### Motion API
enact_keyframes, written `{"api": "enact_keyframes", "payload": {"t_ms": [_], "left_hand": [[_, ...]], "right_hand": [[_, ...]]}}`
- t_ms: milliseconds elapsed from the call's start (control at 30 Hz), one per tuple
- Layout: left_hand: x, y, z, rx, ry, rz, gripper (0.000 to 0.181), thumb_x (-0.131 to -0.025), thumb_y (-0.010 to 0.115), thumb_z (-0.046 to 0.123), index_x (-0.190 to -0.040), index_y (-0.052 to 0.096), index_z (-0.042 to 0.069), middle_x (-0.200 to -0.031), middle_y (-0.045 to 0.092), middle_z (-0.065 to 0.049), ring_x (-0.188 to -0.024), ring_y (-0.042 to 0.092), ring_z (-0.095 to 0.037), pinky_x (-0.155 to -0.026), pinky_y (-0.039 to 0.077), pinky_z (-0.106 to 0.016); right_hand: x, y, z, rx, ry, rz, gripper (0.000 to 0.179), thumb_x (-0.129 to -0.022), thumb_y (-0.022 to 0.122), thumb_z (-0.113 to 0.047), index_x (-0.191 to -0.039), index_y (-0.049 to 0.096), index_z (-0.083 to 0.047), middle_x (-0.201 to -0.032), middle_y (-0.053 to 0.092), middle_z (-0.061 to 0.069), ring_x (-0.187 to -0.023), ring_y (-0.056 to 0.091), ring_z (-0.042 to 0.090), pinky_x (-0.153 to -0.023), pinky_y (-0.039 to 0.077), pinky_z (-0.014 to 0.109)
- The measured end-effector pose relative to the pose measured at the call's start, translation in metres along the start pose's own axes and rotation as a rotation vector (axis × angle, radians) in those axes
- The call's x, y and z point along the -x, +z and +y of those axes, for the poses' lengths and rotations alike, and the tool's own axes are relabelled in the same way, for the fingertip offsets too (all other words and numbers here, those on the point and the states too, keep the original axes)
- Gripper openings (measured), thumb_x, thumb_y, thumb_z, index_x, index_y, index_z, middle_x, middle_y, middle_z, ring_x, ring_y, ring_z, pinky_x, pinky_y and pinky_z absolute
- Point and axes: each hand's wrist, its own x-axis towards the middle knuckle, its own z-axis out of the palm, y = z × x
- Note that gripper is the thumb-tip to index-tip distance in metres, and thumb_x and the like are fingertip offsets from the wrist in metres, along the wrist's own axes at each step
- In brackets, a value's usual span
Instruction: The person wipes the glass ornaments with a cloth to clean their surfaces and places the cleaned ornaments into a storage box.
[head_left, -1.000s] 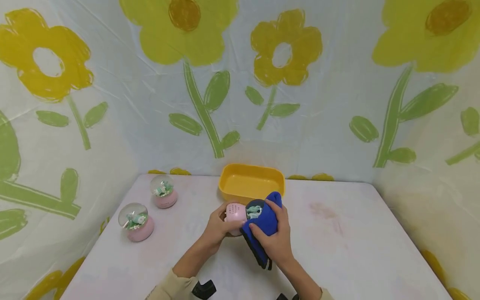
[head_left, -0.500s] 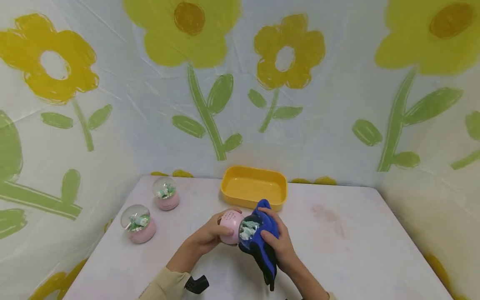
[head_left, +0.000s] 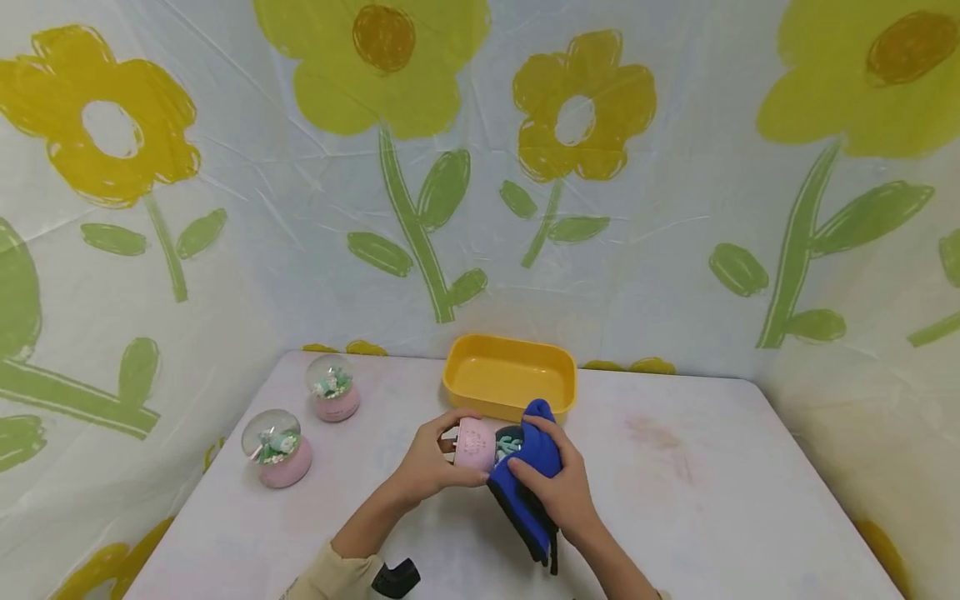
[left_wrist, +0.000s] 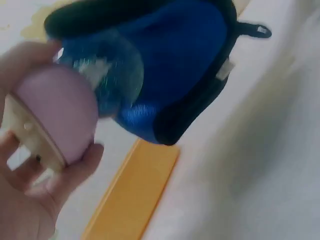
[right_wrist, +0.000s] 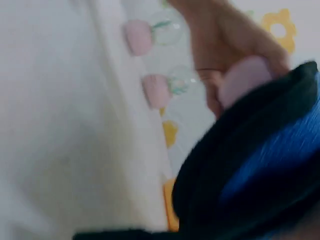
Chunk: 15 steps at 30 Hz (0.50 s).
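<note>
Near the table's middle, my left hand (head_left: 431,460) grips the pink base of a snow globe (head_left: 475,444), which lies on its side with its glass dome toward the right. My right hand (head_left: 558,479) holds a blue cloth (head_left: 542,452) with dark edging around that dome, and part of the cloth hangs below. In the left wrist view, the pink base (left_wrist: 62,107) sits between thumb and fingers, its underside facing my palm, and the cloth (left_wrist: 185,50) wraps the far side of the clear dome (left_wrist: 117,70). The right wrist view shows the cloth (right_wrist: 265,150) covering most of the globe.
Two more snow globes with pink bases stand at the table's left: a nearer one (head_left: 285,462) and a farther one (head_left: 336,404). Behind my hands is a yellow tray (head_left: 457,392). A flower-printed sheet (head_left: 645,275) hangs behind the white table (head_left: 712,500).
The globe has turned in my hands, so its base print and dome show from different sides. The cloth has shifted around the dome, covering more of it than half a second ago.
</note>
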Motion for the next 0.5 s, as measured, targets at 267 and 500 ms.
{"api": "enact_keyframes", "payload": {"t_ms": [267,500], "left_hand": [[-0.006,0.006,-0.011,0.481,-0.08,-0.002,0.06,-0.084,0.068,0.011,-0.137,0.04,0.005,-0.123,0.05,-0.012,-0.102,0.056,-0.026,-0.081,0.054,-0.04],[-0.009,0.018,-0.008,0.598,-0.127,0.02,0.054,-0.09,0.064,0.012,-0.137,0.037,0.011,-0.124,0.049,-0.011,-0.101,0.057,-0.026,-0.08,0.054,-0.039]], "right_hand": [[-0.002,-0.007,-0.002,-0.355,0.131,0.064,0.046,-0.097,0.055,-0.023,-0.141,0.042,-0.015,-0.14,0.037,0.013,-0.118,0.039,0.032,-0.089,0.049,0.032],[0.003,0.004,0.003,-0.241,0.072,0.124,0.056,-0.092,0.065,-0.016,-0.142,0.042,-0.022,-0.142,0.036,0.009,-0.118,0.041,0.032,-0.087,0.049,0.031]]}}
